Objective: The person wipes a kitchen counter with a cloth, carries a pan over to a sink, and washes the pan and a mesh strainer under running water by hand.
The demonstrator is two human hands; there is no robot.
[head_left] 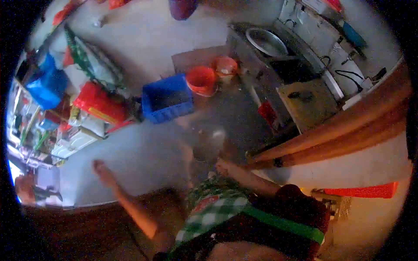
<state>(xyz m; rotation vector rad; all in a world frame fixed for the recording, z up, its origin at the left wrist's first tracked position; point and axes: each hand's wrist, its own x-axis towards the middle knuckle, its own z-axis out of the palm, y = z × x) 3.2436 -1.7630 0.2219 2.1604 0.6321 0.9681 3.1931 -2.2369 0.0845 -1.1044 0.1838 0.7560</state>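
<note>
- The right hand point(224, 166) is holding a blurred, round vessel point(205, 145) in front of the checked garment point(215, 214).
- The left hand point(100, 167) is extending sideways, too blurred to tell how open.
- A blue crate point(172, 114) is standing beyond, beside a red bucket point(203, 82).

single view | head-worn | faces forward, down | floor point(130, 150) well below

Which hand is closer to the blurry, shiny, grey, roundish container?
Right. The right hand is at the near edge of the container, seemingly touching it; the left hand is well away, off to the left.
</note>
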